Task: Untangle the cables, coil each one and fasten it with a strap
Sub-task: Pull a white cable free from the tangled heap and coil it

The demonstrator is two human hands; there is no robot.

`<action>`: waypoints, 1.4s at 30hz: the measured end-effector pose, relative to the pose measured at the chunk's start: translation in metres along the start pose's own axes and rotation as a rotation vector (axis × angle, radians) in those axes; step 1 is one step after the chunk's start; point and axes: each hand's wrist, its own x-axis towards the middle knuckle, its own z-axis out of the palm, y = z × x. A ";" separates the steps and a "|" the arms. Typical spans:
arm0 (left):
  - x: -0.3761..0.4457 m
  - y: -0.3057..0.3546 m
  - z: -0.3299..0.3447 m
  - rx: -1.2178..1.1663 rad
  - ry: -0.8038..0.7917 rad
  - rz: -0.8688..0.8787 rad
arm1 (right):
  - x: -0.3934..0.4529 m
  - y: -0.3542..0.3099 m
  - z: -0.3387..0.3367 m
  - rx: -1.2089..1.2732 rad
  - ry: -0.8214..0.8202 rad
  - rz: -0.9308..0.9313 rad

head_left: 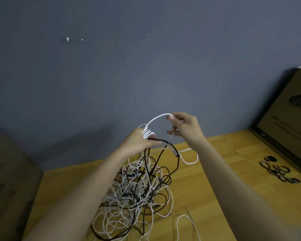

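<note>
A big tangle of white and black cables (pixel 137 192) lies on the wooden table (pixel 215 171). Both hands are raised above it. My left hand (pixel 139 141) grips several loops of a white cable (pixel 156 118) and also holds a black cable (pixel 174 150) that hangs down into the tangle. My right hand (pixel 184 126) pinches the same white cable at the top of an arc that runs from it to my left hand. The cable's free end trails down to the table on the right.
A group of black straps (pixel 278 171) lies on the table at the right. A cardboard box (pixel 288 115) leans against the grey wall behind them. A brown object (pixel 9 180) stands at the left table edge.
</note>
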 end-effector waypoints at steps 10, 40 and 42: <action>0.027 0.026 -0.045 0.145 -0.085 -0.058 | 0.025 -0.031 0.002 -0.051 0.013 -0.113; 0.026 0.016 -0.040 0.736 0.253 -0.123 | 0.033 0.021 -0.038 -0.912 -0.028 -0.236; 0.026 0.019 -0.044 0.716 0.303 -0.118 | 0.032 0.030 -0.044 -0.999 0.004 -0.087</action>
